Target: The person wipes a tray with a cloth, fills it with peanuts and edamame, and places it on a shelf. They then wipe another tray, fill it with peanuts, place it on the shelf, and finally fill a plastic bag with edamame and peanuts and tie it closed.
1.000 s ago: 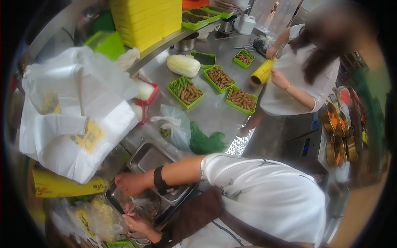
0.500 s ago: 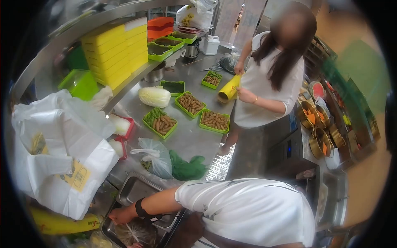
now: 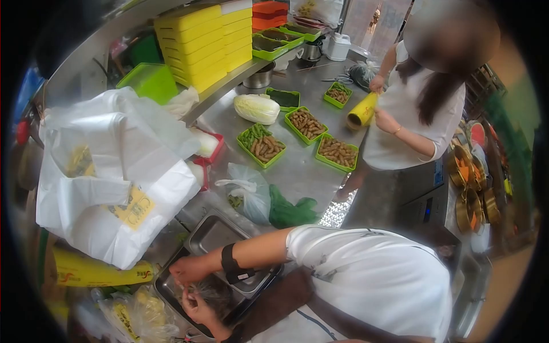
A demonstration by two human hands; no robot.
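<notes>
My right hand, with a black band on its wrist, is closed on the gathered top of a clear plastic bag. Just below it, my left hand pinches the same bag, fingers pressed together. The bag has brownish contents I cannot make out. It sits in a metal pan at the lower part of the view. Beside that is another steel pan, partly hidden by my forearm.
White carrier bags stand left of the pans, above a yellow roll. On the steel table are a tied bag, green cloth-like plastic, a cabbage and peanut trays. A co-worker holds a yellow roll.
The view has shifted, so the scene sits farther right and the table higher. My left hand has come up from the bottom edge to the bag's top, close to my right hand.
</notes>
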